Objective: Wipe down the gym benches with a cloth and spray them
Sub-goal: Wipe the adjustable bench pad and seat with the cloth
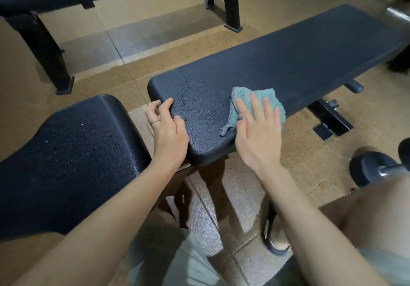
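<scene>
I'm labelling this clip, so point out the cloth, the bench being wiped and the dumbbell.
cloth [268,98], head view, on its teal top beside the fingers.
bench being wiped [299,55], head view, on the middle of its black pad.
dumbbell [368,168], head view, on its dark end weight.

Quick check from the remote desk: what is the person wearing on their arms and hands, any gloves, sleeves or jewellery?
No gloves and no sleeves in view: both forearms are bare to the frame edge. The left hand has a thin plain ring on one of its fingers. The right hand shows no ring, watch or band.
</scene>
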`<state>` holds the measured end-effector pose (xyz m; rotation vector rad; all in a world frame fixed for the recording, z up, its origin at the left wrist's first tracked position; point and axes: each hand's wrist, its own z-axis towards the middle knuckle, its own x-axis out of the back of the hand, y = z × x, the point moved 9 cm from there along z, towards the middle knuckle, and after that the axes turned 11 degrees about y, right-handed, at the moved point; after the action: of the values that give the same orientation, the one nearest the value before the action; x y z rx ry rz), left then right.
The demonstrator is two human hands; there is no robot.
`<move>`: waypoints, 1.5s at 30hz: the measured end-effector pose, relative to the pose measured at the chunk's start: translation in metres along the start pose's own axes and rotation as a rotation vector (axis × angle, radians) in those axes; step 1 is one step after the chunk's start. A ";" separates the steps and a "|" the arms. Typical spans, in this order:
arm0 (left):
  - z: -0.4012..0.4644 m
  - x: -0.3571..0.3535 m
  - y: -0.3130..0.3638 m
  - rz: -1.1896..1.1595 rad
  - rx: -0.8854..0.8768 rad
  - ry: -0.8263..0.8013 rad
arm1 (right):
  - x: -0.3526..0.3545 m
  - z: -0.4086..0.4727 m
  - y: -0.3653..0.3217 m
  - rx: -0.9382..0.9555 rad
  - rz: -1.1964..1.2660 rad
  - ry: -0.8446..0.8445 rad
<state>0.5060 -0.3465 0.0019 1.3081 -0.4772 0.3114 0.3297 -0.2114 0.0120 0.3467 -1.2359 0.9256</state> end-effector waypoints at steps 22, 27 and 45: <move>0.021 0.011 -0.039 -0.164 0.336 0.149 | -0.068 0.084 -0.153 0.493 -0.001 -0.327; 0.020 0.012 -0.044 -0.232 0.452 0.109 | -0.015 -0.006 -0.091 0.536 0.065 -0.308; 0.030 0.091 -0.026 0.793 -0.158 -0.008 | -0.078 0.059 -0.209 0.619 -0.115 -0.308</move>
<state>0.5924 -0.3861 0.0317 0.9178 -0.9998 0.9048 0.4465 -0.4099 0.0113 1.0725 -1.1655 1.1723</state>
